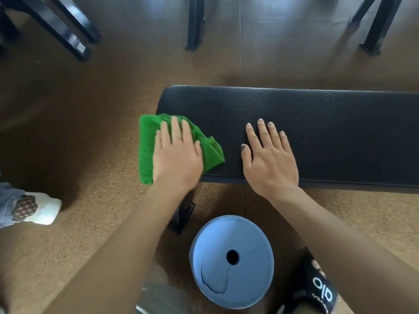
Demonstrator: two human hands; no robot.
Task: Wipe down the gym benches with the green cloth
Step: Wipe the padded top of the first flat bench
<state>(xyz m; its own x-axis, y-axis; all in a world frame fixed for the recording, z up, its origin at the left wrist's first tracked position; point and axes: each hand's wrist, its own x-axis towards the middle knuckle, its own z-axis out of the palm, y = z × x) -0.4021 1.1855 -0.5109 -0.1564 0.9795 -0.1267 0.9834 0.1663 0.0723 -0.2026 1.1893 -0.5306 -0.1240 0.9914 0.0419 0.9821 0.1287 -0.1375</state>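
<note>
**Wiping under way at the bench's left end; most of the pad not yet covered**

Step in hand: the left hand [176, 152] lies flat on the green cloth [147, 150], fingers straight and together, pressing it down rather than gripping it. The cloth sits at the left end of the bench [340, 123], near its front corner; part of it is on the black textured pad and part hangs past the end over the floor [68, 132]. The hand is slightly blurred, which suggests a stroke in progress, though its direction cannot be read.

The right hand [269, 159] rests palm down on the pad just right of the cloth, fingers spread and straight, holding nothing. It appears to be steadying the person or the bench. The two hands are near each other but apart.

Assessment: early in this bench. The pad runs well off to the right, and small specks, perhaps droplets, show on it beyond the right hand.

Next move calls for: carrying the cloth rightward along the pad under even flat pressure, taking in the far edge as well. The right hand stands in that path and would need to lift or shift clear. The overhanging part of the cloth should be gathered onto the pad so it does not drag.

A blue roll [231, 261] stands on the floor below the bench.
</note>
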